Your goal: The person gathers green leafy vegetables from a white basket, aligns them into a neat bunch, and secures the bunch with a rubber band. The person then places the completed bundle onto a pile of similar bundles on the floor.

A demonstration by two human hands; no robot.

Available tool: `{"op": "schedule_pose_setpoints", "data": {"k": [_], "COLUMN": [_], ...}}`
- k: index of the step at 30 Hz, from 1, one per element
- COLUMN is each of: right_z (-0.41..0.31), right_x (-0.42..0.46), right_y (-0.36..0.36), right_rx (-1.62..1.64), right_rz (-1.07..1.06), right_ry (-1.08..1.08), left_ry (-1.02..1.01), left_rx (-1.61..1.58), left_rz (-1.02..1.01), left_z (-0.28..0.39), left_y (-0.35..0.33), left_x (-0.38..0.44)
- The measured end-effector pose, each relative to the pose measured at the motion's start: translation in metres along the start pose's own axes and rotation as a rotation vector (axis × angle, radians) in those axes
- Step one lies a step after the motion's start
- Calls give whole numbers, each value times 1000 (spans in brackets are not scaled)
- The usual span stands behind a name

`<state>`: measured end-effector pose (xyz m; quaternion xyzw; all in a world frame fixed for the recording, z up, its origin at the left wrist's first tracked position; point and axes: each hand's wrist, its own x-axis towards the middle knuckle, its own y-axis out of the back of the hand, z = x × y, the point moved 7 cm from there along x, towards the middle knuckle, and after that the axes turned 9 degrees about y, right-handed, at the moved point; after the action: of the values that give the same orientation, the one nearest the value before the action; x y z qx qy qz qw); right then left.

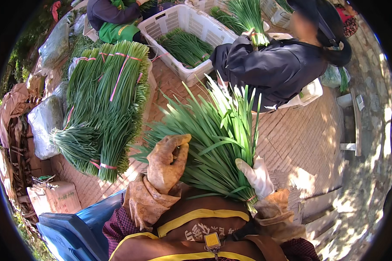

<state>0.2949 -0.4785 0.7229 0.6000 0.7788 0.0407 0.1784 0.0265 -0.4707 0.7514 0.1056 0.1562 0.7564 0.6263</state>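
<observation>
A large fanned bundle of long flat green leaves, seemingly Chinese chives (215, 140), leans up from my lap, its stem end bound by a thin pinkish band. My right hand (258, 176), in a whitish glove, grips it low down, near the tied stems. To the left of the leaves, my left hand (168, 160) wears a stained tan glove. Its fingers curl towards the thumb, with nothing visible between them. A brown apron (202, 204) with yellow trim covers my lap beneath the stems.
Tied chive bundles (107, 88) are piled at the left. A white plastic crate (196, 73) holds more. A person in dark clothing (274, 65) sits ahead on the right holding a bundle; another person (114, 19) sits far left. A blue bin (75, 228) stands near my left elbow.
</observation>
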Motion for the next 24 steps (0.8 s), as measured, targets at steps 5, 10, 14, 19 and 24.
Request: {"op": "schedule_pose_setpoints", "data": {"k": [5,10,14,19,24], "right_z": [-27,-26,-13,-11,-13], "right_x": [3,8,5,3,-1], "right_y": [-3,-10,-9,-8,-4], "right_rx": [-118,8,-5,-19,-317], "right_rz": [-77,-102,-106,-99,-160], "right_ry": [106,38,-18,-4,270], "left_ry": [-247,-190,-52,-7,-98], "left_rx": [121,457,581,328,367], "left_rz": [-19,-288,-480,-428,-288], "left_z": [81,61,44,28,31], "left_y": [2,-47,-62,-67,-72], "left_x": [17,32,29,27,18]}}
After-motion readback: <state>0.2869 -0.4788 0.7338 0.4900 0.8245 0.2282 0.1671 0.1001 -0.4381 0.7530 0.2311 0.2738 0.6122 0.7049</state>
